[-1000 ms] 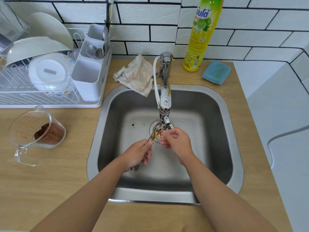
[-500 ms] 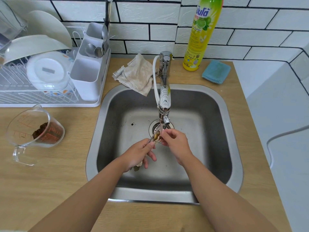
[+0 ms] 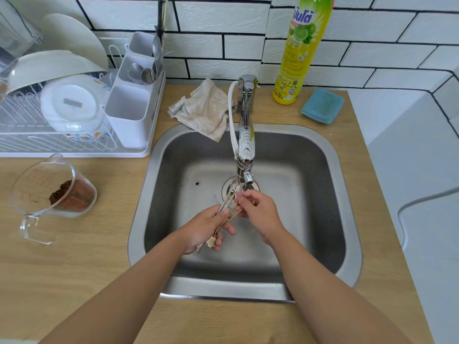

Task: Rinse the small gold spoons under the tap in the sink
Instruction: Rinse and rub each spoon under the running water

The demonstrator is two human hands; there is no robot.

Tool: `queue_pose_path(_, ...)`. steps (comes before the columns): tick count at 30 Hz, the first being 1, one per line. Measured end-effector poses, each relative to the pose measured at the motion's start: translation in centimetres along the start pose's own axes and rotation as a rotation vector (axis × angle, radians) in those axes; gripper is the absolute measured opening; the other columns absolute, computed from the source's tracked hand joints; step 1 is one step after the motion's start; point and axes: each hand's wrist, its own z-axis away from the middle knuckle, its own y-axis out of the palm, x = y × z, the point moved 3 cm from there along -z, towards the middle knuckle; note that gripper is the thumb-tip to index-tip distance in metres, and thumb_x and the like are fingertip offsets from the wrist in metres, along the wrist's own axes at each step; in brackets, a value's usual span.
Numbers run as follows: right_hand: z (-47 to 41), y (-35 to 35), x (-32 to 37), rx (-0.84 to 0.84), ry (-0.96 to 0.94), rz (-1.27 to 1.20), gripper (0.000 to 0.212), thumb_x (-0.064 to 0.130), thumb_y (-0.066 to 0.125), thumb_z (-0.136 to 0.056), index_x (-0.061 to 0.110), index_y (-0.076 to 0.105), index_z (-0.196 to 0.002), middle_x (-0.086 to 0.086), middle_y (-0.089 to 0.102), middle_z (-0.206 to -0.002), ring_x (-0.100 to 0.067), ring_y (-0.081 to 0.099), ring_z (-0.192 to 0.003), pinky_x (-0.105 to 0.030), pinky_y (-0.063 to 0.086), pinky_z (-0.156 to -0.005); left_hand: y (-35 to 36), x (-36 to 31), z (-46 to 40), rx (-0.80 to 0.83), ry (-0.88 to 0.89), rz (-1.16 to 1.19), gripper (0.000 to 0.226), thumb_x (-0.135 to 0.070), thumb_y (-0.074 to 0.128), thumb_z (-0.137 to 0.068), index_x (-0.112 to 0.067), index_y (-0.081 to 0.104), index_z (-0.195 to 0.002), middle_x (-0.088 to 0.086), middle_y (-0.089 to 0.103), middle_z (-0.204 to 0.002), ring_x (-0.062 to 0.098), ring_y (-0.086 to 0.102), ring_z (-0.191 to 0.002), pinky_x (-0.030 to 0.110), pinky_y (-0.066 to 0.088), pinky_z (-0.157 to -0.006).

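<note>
A: While the left hand [image 3: 205, 228] is closed around the handle ends of the small gold spoons [image 3: 227, 217], with what looks like a silver utensil in the same bunch, how secure does that grip look to you?

B: Not very, I'd say. The thin gold stems fan out of the fist toward the right hand [image 3: 258, 211], whose fingertips pinch the bowl ends just under the tap [image 3: 244, 155]. Wet metal held that lightly could slide free

A: And if one slips?

B: It falls into the sink [image 3: 323, 194], right over the drain [image 3: 227, 188], which sits directly below the hands. I can't tell whether a strainer covers it, so a slim stem might catch or go down

A: Anything further out?

B: The water could bounce off the spoon bowls and spray past the rim onto the counter [image 3: 99, 256], where the cloth [image 3: 206, 108] hangs over the sink's edge. The measuring jug [image 3: 53, 192] with brown powder stands well apart on the left, so splashes probably won't reach it
</note>
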Motion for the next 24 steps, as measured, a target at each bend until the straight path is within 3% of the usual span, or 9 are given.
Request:
queue_pose_path(4, 0.08, -0.17, -0.01, -0.017, -0.011, -0.014, 0.017, 0.008, 0.069, -0.097, 0.022, 0.08, -0.093, 0.001, 0.078, -0.08, -0.009, 0.073, -0.072, -0.024, 0.06, -0.069, 0.0, -0.33, 0.05, -0.023, -0.006, -0.025, 0.03, -0.039, 0.042, -0.106, -0.016, 0.057, -0.118, 0.007, 0.074, -0.089, 0.011, 0.044, -0.045, 0.025, 0.043, -0.043)
queue_pose_path(7, 0.17, -0.45, 0.08, -0.037, -0.009, -0.017, 0.01, 0.018, 0.076, -0.093, 0.022, 0.08, -0.084, -0.001, 0.078, -0.076, -0.008, 0.072, -0.068, -0.022, 0.059, -0.064, 0.16, -0.45, 0.13, -0.009, -0.034, 0.001, 0.031, -0.039, 0.042, -0.106, -0.015, 0.056, -0.119, 0.007, 0.073, -0.088, 0.01, 0.039, -0.045, 0.023, 0.038, -0.04)
queue_pose_path(9, 0.17, -0.51, -0.02, -0.055, 0.009, -0.002, 0.004, 0.026, 0.078, -0.091, 0.022, 0.077, -0.089, 0.001, 0.078, -0.078, -0.007, 0.071, -0.066, -0.021, 0.058, -0.063, 0.25, -0.4, 0.19, 0.014, -0.047, 0.015, 0.031, -0.041, 0.043, -0.106, -0.017, 0.057, -0.119, 0.008, 0.072, -0.088, 0.01, 0.037, -0.044, 0.022, 0.036, -0.04)
queue_pose_path(12, 0.06, -0.29, 0.0, -0.015, 0.061, -0.054, 0.016, 0.025, 0.074, -0.095, 0.026, 0.07, -0.11, 0.005, 0.078, -0.095, -0.008, 0.07, -0.073, -0.022, 0.055, -0.066, 0.26, -0.33, 0.25, 0.05, -0.051, 0.029, 0.032, -0.043, 0.043, -0.105, -0.018, 0.058, -0.117, 0.009, 0.071, -0.089, 0.01, 0.037, -0.045, 0.022, 0.037, -0.04)
queue_pose_path(17, -0.1, -0.38, 0.15, 0.018, 0.06, -0.022, 0.008, 0.021, 0.075, -0.094, 0.028, 0.077, -0.097, 0.018, 0.07, -0.07, 0.0, 0.061, -0.065, -0.014, 0.049, -0.061, 0.1, -0.38, -0.06, -0.01, -0.007, -0.002, 0.028, -0.041, 0.043, -0.105, -0.019, 0.059, -0.111, 0.005, 0.067, -0.085, 0.01, 0.038, -0.046, 0.024, 0.038, -0.043)
queue_pose_path(20, -0.15, -0.43, 0.36, 0.068, 0.076, -0.07, 0.013, 0.019, 0.077, -0.093, 0.019, 0.077, -0.106, 0.02, 0.068, -0.07, 0.005, 0.059, -0.062, -0.011, 0.046, -0.059, 0.07, -0.48, -0.02, -0.002, -0.01, 0.046, 0.025, -0.041, 0.046, -0.104, -0.021, 0.06, -0.107, 0.001, 0.062, -0.08, 0.009, 0.033, -0.046, 0.022, 0.034, -0.042)
queue_pose_path(24, 0.07, -0.35, 0.44, 0.138, 0.124, -0.134, 0.03, 0.015, 0.08, -0.09, 0.008, 0.073, -0.119, 0.009, 0.064, -0.077, -0.003, 0.054, -0.063, -0.021, 0.045, -0.063, 0.07, -0.69, 0.14, 0.036, -0.029, 0.122, 0.025, -0.041, 0.047, -0.104, -0.019, 0.058, -0.108, 0.001, 0.061, -0.078, 0.008, 0.03, -0.045, 0.019, 0.031, -0.039)
